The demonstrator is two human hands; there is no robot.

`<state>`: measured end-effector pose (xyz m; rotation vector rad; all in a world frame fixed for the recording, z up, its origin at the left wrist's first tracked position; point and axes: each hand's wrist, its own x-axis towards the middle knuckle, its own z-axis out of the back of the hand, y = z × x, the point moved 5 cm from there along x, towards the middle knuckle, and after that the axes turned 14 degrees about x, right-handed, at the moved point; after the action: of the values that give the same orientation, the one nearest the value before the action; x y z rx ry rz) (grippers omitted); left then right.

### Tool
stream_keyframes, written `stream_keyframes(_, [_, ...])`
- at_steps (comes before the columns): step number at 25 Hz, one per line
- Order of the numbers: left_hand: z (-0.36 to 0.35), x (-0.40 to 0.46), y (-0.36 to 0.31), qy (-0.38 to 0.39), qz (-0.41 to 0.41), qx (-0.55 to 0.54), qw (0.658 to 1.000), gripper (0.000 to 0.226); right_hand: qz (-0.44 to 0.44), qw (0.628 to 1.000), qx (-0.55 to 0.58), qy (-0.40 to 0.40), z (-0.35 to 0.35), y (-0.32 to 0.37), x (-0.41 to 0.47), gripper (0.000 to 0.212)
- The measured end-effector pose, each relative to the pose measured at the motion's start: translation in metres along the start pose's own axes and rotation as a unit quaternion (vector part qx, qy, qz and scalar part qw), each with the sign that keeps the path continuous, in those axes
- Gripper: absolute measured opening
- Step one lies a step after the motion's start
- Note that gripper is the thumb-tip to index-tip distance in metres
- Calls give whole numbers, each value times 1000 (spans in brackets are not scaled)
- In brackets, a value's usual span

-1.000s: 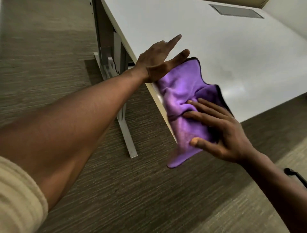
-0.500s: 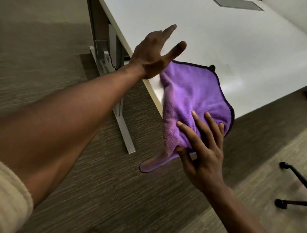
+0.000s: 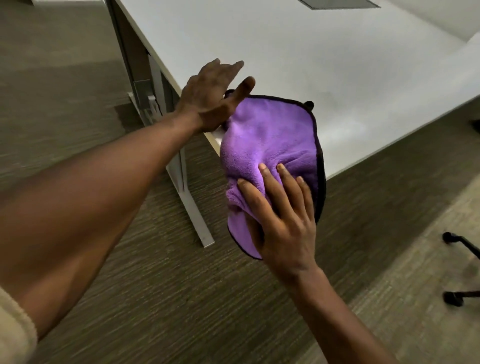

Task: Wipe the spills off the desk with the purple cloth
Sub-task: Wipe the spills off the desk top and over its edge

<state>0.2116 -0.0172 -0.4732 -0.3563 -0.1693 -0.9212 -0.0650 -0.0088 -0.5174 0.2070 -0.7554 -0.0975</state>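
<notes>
A purple cloth [image 3: 270,135] with a dark hem lies over the near corner of the white desk [image 3: 298,49], part of it hanging past the edge. My right hand [image 3: 283,215] presses flat on the cloth's lower part, fingers spread on the fabric and thumb under the hanging fold. My left hand [image 3: 213,96] hovers open at the desk's left edge, beside the cloth's top left corner, holding nothing. No spill shows clearly on the desk top; there is only a faint sheen to the right of the cloth.
The desk's grey metal leg and foot [image 3: 192,205] stand on brown carpet below the left edge. A grey cable hatch [image 3: 340,3] sits at the far end of the desk. Black chair feet [image 3: 457,270] are at the right edge.
The cloth was bunched, then spread flat over the corner. My right hand turned from gripping it sideways to pressing on it from below. My left hand stayed open near the edge.
</notes>
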Motion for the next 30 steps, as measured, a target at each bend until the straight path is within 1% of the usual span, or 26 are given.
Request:
stream_keyframes(2, [-2,2,2,3,6,1,1000,82,-8,1000,-20,-13,0,4,1,35])
stream_keyframes(4, [-4,3,4,-3,7,-8,1000,80,-48,998,-47,-22,-2,12,10,33])
stream_keyframes(5, [-5,3,5,-6,8,-10,1000,79,-71,996,-61,-5,-7,16,19,34])
stream_keyframes(8, [-4,4,6,-12,15,-13,1000,80,-127,985,-75,87,-28,23,57,44])
stream_keyframes(10, [-1,5,5,-11,21,-10,1000,83,-138,981,-70,117,-30,22,68,45])
stream_keyframes(12, [1,5,5,-12,21,-3,1000,83,-128,983,-37,129,-22,15,59,46])
stream_keyframes(15, [-1,5,7,-10,22,-6,1000,82,-64,990,6,126,-3,8,25,52])
stream_keyframes(18, [0,4,6,-16,21,-13,1000,87,-48,992,4,117,4,0,0,63])
stream_keyframes(20, [0,3,7,-28,33,-20,999,82,-64,993,-11,96,4,0,-5,66])
stream_keyframes(22, [0,3,8,-36,48,-28,998,76,-91,993,-45,64,1,5,3,63])
stream_keyframes(25, [0,3,7,-43,45,-33,997,73,-166,983,-80,29,-9,17,25,57])
stream_keyframes(28, [-2,4,9,-43,49,-23,998,72,-230,969,-82,43,-23,22,50,54])
stream_keyframes(30, [-3,5,9,-37,43,-19,998,72,-241,966,-70,59,-26,22,57,54])
